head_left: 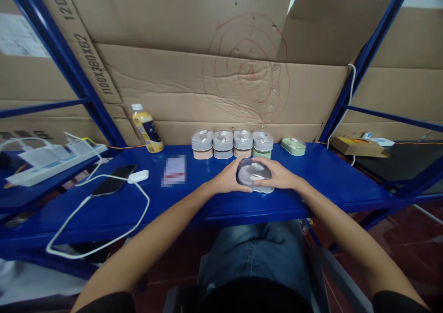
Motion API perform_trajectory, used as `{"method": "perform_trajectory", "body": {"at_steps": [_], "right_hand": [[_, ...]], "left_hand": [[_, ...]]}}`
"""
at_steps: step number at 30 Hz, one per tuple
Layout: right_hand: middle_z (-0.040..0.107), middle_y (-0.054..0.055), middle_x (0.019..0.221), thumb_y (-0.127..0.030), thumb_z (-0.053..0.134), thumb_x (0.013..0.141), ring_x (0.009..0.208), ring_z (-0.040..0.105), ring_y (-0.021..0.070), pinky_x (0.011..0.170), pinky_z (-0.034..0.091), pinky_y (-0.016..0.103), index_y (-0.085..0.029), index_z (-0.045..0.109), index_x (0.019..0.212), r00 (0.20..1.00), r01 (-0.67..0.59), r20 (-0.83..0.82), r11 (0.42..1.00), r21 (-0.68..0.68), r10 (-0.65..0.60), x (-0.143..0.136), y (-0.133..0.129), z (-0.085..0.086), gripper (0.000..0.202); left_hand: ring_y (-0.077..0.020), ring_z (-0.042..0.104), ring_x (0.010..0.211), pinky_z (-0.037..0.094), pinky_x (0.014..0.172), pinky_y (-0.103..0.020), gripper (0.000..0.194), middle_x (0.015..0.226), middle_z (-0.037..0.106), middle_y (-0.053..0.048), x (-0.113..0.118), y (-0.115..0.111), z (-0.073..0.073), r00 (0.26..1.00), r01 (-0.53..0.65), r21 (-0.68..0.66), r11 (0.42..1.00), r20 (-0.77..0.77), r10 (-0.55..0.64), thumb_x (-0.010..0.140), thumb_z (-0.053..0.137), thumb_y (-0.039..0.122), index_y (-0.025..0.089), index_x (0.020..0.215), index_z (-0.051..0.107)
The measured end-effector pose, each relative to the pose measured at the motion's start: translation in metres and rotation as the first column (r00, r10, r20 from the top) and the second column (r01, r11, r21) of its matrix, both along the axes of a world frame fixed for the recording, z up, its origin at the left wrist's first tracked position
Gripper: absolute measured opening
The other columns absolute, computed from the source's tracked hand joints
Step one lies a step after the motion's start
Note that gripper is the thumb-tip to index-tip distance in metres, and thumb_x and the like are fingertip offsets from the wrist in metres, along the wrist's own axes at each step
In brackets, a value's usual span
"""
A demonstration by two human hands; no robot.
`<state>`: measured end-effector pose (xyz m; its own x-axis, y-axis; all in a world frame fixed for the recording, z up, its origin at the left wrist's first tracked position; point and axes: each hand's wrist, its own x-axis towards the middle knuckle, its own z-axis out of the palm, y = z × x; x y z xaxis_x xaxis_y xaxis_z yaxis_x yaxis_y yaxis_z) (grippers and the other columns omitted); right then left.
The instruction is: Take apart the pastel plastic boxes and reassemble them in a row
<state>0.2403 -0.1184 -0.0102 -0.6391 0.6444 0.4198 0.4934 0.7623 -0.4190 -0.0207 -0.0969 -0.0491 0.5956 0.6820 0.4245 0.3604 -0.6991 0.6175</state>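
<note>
The two hands close in from opposite sides on a rounded grey container [259,169] with a clear, shiny cover, over the front part of the blue worktop [173,207]. The left hand [228,178] cups its left side, thumb along the near edge; the right hand [281,174] curves round the other side, with fingers laid across the front of the cover. The hands are neither spread wide nor pressed together, since the container fills the gap between them. Whether it rests on the surface or is lifted slightly, I cannot tell.

Just behind it, four lidded tubs [223,142] stand side by side in a row, with clear upper parts; their lower parts are peach, blue-grey, peach and green, from left to right. A pale green container [293,146] sits apart, to the right of that row. Left of the row stands a yellow bottle [147,129] with a white cap and a dark label, near the cardboard backing [155,77], which bears red hand-drawn rings [252,74]. A blurred card [174,171] lies in front of the bottle. Farther left are a dark phone [115,180], a small white case [139,176] touching it, and a looping white cable [148,202]
</note>
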Motion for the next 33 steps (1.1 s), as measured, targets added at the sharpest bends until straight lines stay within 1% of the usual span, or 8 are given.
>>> {"method": "perform_trajectory", "body": {"at_steps": [5, 11, 17, 20, 23, 29, 31, 33], "right_hand": [[0.06, 0.01, 0.148, -0.053, 0.082, 0.08, 0.137, 0.058, 0.0333, 0.118, 0.043, 0.056, -0.028, 0.054, 0.147, 0.973, -0.024, -0.231, 0.992, -0.122, -0.004, -0.006, 0.021, 0.004, 0.077], [0.066, 0.009, 0.14, -0.052, 0.075, 0.083, 0.128, 0.064, 0.032, 0.111, 0.05, 0.054, -0.028, 0.058, 0.138, 0.893, 0.017, -0.416, 0.937, -0.348, -0.171, 0.019, 0.038, -0.006, 0.062], [0.068, 0.01, 0.135, -0.055, 0.074, 0.081, 0.119, 0.068, 0.0304, 0.101, 0.057, 0.049, -0.028, 0.058, 0.135, 0.853, 0.078, -0.451, 0.917, -0.391, -0.264, 0.019, 0.04, -0.01, 0.063], [0.068, 0.011, 0.135, -0.055, 0.074, 0.081, 0.12, 0.068, 0.0298, 0.103, 0.055, 0.049, -0.025, 0.058, 0.133, 0.841, 0.082, -0.471, 0.923, -0.376, -0.267, 0.017, 0.039, -0.013, 0.062], [0.069, 0.011, 0.133, -0.056, 0.073, 0.082, 0.118, 0.069, 0.03, 0.102, 0.056, 0.049, -0.025, 0.057, 0.134, 0.826, 0.095, -0.488, 0.923, -0.373, -0.282, 0.018, 0.039, -0.012, 0.063], [0.069, 0.01, 0.132, -0.066, 0.057, 0.089, 0.112, 0.071, 0.0297, 0.093, 0.062, 0.046, -0.028, 0.053, 0.134, 0.781, 0.168, -0.519, 0.917, -0.362, -0.348, 0.027, 0.042, -0.002, 0.059], [0.067, 0.01, 0.135, -0.07, 0.052, 0.09, 0.113, 0.071, 0.0301, 0.091, 0.062, 0.046, -0.029, 0.051, 0.137, 0.768, 0.186, -0.528, 0.914, -0.36, -0.364, 0.028, 0.043, 0.0, 0.062], [0.065, 0.011, 0.139, -0.073, 0.049, 0.091, 0.114, 0.071, 0.0305, 0.089, 0.063, 0.046, -0.03, 0.049, 0.142, 0.766, 0.18, -0.531, 0.914, -0.364, -0.362, 0.029, 0.043, 0.001, 0.067]], "left_hand": [[-0.0372, 0.059, 0.13, 0.046, 0.112, -0.058, 0.125, 0.141, 0.058, -0.016, -0.005, 0.002, 0.004, 0.998, 0.028, 0.024, 0.999, 0.059, -0.03, 0.064, 0.093, 0.055, 0.025, 0.163, 0.022], [-0.0312, 0.056, 0.13, 0.042, 0.119, -0.05, 0.067, 0.135, 0.055, -0.011, -0.008, -0.004, 0.011, 0.99, 0.014, 0.097, 0.995, -0.14, 0.0, 0.08, 0.081, 0.053, 0.029, 0.14, 0.064], [-0.0349, 0.05, 0.139, 0.038, 0.122, -0.053, 0.046, 0.145, 0.053, -0.01, -0.003, -0.01, 0.012, 0.983, 0.028, 0.109, 0.994, -0.182, -0.008, 0.085, 0.077, 0.051, 0.033, 0.128, 0.075], [-0.0359, 0.044, 0.145, 0.033, 0.124, -0.055, 0.041, 0.152, 0.049, -0.01, -0.003, -0.009, 0.013, 0.983, -0.017, 0.123, 0.992, -0.177, 0.039, 0.09, 0.071, 0.051, 0.031, 0.126, 0.076], [-0.034, 0.047, 0.143, 0.035, 0.124, -0.052, 0.042, 0.149, 0.05, -0.011, -0.005, -0.005, 0.014, 0.992, -0.079, 0.151, 0.985, -0.087, 0.093, 0.093, 0.067, 0.052, 0.026, 0.125, 0.076], [-0.0318, 0.048, 0.142, 0.037, 0.123, -0.049, 0.044, 0.144, 0.051, -0.012, -0.016, 0.003, 0.023, 0.906, -0.409, 0.192, 0.892, 0.2, 0.372, 0.098, 0.056, 0.051, 0.021, 0.127, 0.071], [-0.0309, 0.049, 0.141, 0.037, 0.123, -0.049, 0.044, 0.144, 0.051, -0.011, -0.018, 0.001, 0.026, 0.917, -0.388, 0.203, 0.899, 0.182, 0.355, 0.098, 0.057, 0.05, 0.022, 0.129, 0.069], [-0.0304, 0.05, 0.14, 0.037, 0.123, -0.049, 0.043, 0.143, 0.051, -0.011, -0.016, -0.004, 0.027, 0.96, -0.279, 0.219, 0.935, 0.097, 0.264, 0.097, 0.059, 0.049, 0.024, 0.131, 0.068]]}}
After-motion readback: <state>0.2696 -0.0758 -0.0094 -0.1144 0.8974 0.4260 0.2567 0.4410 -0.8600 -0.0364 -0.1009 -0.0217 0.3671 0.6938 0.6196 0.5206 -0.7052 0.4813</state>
